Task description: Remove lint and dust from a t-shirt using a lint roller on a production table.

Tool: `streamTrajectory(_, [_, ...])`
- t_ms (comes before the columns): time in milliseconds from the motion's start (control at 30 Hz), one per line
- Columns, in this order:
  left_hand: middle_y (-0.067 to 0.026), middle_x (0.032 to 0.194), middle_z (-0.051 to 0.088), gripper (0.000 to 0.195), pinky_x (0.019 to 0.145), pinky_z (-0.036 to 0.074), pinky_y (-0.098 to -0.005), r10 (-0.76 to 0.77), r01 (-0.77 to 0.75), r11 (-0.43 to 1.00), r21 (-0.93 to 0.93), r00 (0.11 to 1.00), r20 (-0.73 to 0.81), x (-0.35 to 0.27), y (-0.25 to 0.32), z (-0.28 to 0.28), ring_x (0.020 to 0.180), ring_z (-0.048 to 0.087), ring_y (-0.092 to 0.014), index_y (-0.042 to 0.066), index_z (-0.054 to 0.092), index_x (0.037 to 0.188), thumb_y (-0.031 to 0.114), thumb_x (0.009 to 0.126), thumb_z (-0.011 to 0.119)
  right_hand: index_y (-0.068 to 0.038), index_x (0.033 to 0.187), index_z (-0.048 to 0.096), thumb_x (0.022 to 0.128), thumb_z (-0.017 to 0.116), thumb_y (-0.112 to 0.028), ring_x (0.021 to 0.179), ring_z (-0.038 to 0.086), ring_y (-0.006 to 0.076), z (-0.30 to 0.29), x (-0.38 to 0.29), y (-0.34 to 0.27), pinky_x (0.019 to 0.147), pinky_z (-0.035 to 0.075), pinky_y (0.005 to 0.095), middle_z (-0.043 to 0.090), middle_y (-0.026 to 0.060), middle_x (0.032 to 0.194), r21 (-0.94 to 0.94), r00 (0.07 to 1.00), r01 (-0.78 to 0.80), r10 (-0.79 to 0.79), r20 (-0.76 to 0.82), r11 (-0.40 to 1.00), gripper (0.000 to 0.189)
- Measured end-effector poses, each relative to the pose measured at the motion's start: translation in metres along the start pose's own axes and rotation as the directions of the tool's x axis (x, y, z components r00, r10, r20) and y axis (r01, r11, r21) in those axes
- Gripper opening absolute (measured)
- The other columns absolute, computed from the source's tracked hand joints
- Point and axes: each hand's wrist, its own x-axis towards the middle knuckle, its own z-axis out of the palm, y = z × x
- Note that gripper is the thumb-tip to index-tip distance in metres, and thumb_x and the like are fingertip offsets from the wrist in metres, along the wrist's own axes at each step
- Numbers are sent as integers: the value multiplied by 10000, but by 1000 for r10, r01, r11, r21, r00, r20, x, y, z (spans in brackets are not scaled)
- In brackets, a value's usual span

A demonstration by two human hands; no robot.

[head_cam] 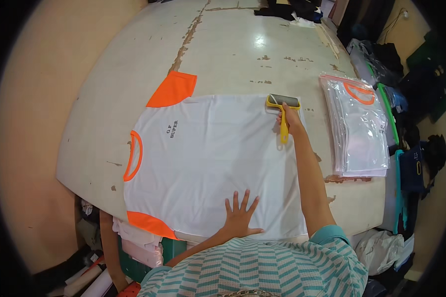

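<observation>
A white T-shirt (193, 159) with orange sleeves and an orange collar lies spread flat, its neck to the left and its hem to the right. Small dark print shows on its chest. My right hand (290, 118) grips the yellow handle of a lint roller (283, 102) near the far hem corner. The roller's grey cylinder is over the fabric; whether it touches is hard to tell. My left hand (239, 215) rests palm down on the near side of the shirt, fingers spread, holding nothing.
The shirt lies on a pale table (230, 48) with worn, peeling patches. At the right, a stack of bagged folded shirts (358, 130) sits by the table's edge. Dark cloth (278, 11) lies at the far end. Plastic bins (397, 189) stand beyond the right edge; folded fabric (141, 241) sits below left.
</observation>
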Motion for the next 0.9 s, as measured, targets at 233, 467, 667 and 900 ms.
streamTrajectory(233, [-210,1422,-101,1090,911,-71,-673,-34,34,999,6,999,32,0,5,-5,1245,-167,-500,149,90,1397,744,596,530,-49,819,457,875,458,-384,454,450,142,-8,-33,26,421,405,258,446,27,593,71,999,-17,13,50,997,339])
streamTrajectory(467, [-202,1427,-77,1111,911,-51,-677,-19,18,1000,-19,998,-59,-3,3,1,1253,-137,-499,157,112,1394,734,562,566,-65,812,474,873,471,-392,457,453,120,-19,-116,70,424,397,236,448,9,580,64,995,-6,0,103,998,333])
streamTrajectory(667, [-188,1434,-49,1105,909,-17,-682,-2,-1,1000,-25,992,-127,-3,2,3,1264,-97,-491,176,143,1391,721,541,591,-51,832,490,857,512,-392,449,469,121,-42,-215,119,412,410,239,470,19,579,103,989,-90,76,128,991,343])
streamTrajectory(900, [-176,1433,-69,1136,926,-39,-669,-18,17,1000,-12,995,-101,-3,4,-2,1266,-113,-482,164,128,1392,735,526,591,-51,850,482,855,531,-346,498,507,125,-79,-301,146,436,421,245,494,20,600,37,954,-244,233,190,969,299])
